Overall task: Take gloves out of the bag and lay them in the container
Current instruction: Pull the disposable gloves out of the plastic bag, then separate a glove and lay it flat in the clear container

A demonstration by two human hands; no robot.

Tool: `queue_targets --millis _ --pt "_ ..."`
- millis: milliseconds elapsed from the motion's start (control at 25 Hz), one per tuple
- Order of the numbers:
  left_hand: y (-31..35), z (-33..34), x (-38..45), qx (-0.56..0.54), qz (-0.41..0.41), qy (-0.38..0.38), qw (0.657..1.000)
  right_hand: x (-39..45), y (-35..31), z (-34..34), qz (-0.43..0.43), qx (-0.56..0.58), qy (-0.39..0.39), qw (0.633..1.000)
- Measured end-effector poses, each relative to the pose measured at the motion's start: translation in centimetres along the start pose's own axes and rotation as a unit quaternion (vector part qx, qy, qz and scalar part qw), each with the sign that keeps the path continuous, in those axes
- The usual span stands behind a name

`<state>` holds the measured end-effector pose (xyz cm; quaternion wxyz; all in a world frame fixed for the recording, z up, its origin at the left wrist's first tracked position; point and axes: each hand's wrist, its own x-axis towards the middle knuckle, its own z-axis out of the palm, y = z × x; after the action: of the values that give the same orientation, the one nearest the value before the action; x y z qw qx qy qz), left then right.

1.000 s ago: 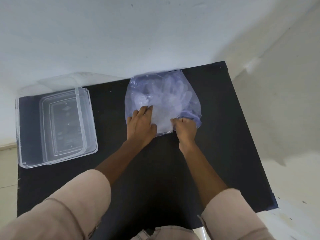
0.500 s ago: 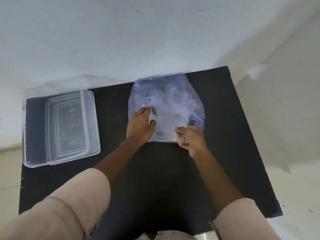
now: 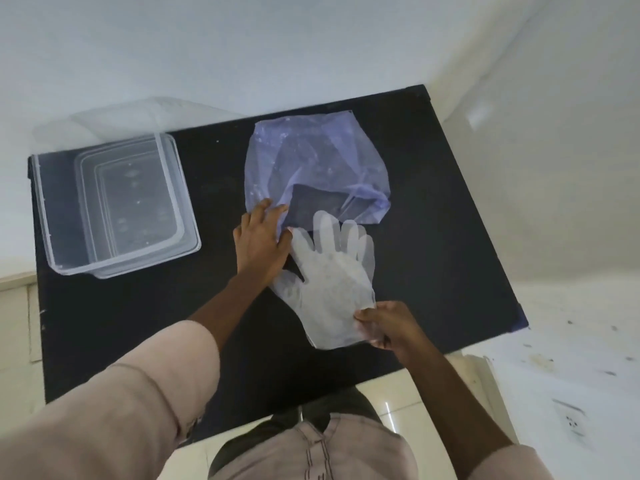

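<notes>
A translucent purple plastic bag lies flat on the black table, its mouth facing me. My left hand presses flat on the bag's near left corner, fingers spread. My right hand pinches the cuff of thin translucent white gloves, which lie outside the bag on the table with fingers pointing away from me. The bag now looks flat and see-through. A clear plastic container stands open at the table's left end.
The table's far edge meets a white wall. A pale tiled floor lies beyond the right and near edges. A wall socket is at lower right. My sleeves and trousers fill the bottom of the view.
My right hand has drawn the gloves out of the bag's mouth toward me. My left hand stayed on the bag, holding it down. The bag has gone flat.
</notes>
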<state>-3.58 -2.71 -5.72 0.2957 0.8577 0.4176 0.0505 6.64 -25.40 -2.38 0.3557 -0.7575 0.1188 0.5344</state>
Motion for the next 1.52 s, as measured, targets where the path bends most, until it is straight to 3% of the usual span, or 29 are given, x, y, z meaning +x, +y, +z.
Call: queue_targets --millis 160,280,360,440,520,560,680,840,1040,1120,1240,1360,1400,1440,1520 --pt "-4.1 -0.1 -10.1 -0.113 -0.053 0.037 0.992 -0.8 4.9 3.7 -0.036 -0.008 0.044 0.998" --pt "-5.4 0.5 -15.8 -0.222 -0.164 0.021 0.961 -0.3 6.7 5.6 -0.07 -0.031 0.086 0.993" --pt "-5.7 0.8 -17.9 -0.301 -0.262 0.009 0.917 -0.2 7.5 6.6 -0.076 -0.021 0.098 0.992" --pt "-5.8 0.8 -19.0 -0.387 -0.362 -0.03 0.847 -0.3 7.9 7.1 -0.07 -0.004 0.093 0.993" --pt "-6.1 0.9 -19.9 -0.444 -0.419 -0.067 0.789 -0.7 8.3 7.3 -0.069 -0.002 0.082 0.994" --pt "-6.3 1.0 -20.2 -0.455 -0.427 -0.074 0.777 -0.8 8.5 7.3 -0.073 -0.012 0.085 0.994" --pt "-6.3 0.9 -20.3 -0.461 -0.419 -0.078 0.778 -1.3 9.4 7.4 -0.119 -0.069 0.143 0.98" --pt "-5.7 0.7 -19.7 -0.44 -0.408 -0.103 0.794 -1.6 10.4 7.4 -0.243 -0.183 0.252 0.919" --pt "-4.7 0.6 -19.6 -0.412 -0.408 -0.095 0.809 -2.6 10.8 9.2 -0.303 -0.242 0.158 0.908" --pt "-4.3 0.4 -19.5 -0.418 -0.412 -0.083 0.805 -2.8 10.9 10.2 -0.336 -0.296 0.124 0.886" --pt "-3.9 -0.2 -19.1 -0.444 -0.423 -0.083 0.785 -3.0 10.9 11.7 -0.352 -0.381 0.106 0.848" --pt "-3.7 -0.6 -18.9 -0.494 -0.432 -0.106 0.747 -2.8 10.8 12.7 -0.346 -0.401 0.133 0.838" --pt "-3.7 -0.6 -19.0 -0.492 -0.421 -0.102 0.755 -2.8 10.6 12.7 -0.344 -0.396 0.141 0.84" --pt "-3.9 -0.3 -19.4 -0.454 -0.388 -0.087 0.797 -2.7 10.5 12.6 -0.34 -0.389 0.148 0.843" --pt "-4.5 0.4 -20.7 -0.214 -0.219 -0.034 0.951 -2.6 10.1 12.1 -0.33 -0.367 0.15 0.857"
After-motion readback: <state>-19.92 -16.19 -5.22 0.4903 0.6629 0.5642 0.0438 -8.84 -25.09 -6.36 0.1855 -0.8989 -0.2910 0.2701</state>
